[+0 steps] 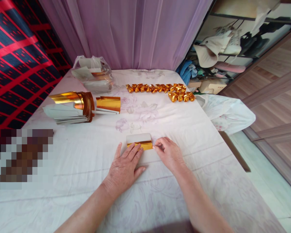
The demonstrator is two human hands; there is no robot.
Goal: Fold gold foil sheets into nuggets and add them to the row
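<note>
One palm-down left hand [124, 168] lies open, fingers on a gold-and-white paper [138, 138] on the tablecloth [87, 145]; the right hand [170, 153] is curled at the paper's right corner, whether gripping it I cannot tell. Beyond, similar sheets [71, 116] are stacked at left, then folded gold pieces [155, 88] line up before a purple curtain [126, 35].

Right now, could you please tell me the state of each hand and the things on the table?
Paper sheet: partly folded, white and gold showing
Left hand: spread, fingers on the sheet
Right hand: curled, fingers at the sheet's right end
Sheet bundle: bent
Sheets beside it: gold showing
Plastic bag: holding papers
Gold pieces: folded, in rows
</note>
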